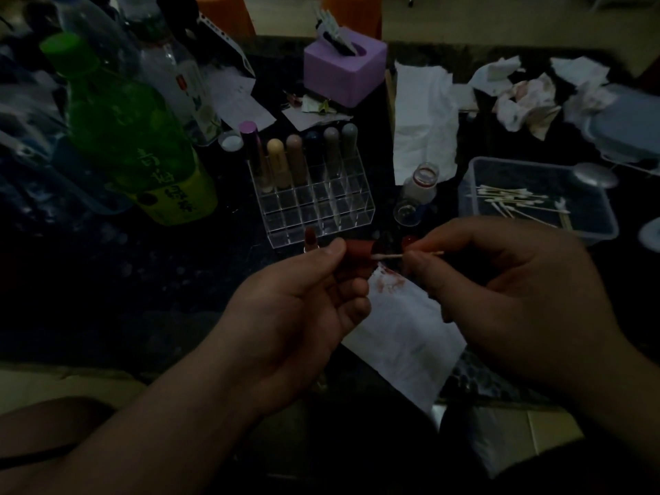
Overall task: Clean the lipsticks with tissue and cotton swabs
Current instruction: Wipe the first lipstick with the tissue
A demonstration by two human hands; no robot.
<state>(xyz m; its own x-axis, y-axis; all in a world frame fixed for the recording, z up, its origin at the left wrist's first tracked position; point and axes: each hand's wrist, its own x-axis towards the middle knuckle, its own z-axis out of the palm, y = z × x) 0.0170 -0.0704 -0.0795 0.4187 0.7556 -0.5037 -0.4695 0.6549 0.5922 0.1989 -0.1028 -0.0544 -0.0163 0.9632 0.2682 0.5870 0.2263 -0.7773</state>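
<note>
Head view: left hand [300, 309] holds red tube [359, 250], right hand [510, 291] pinches swab [389, 256].

Before the clear rack [314, 205], we cannot tell if cotton swab [390, 256] enters red cap [359, 250]; left of rack, green bottle [118, 119] blurred.

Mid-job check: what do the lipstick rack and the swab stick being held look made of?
Lipstick rack: clear rigid plastic, probably acrylic; glossy, with grid walls showing through. Swab stick: pale tan, matte, likely wood or bamboo, though rolled paper is possible in this dim light.
</note>
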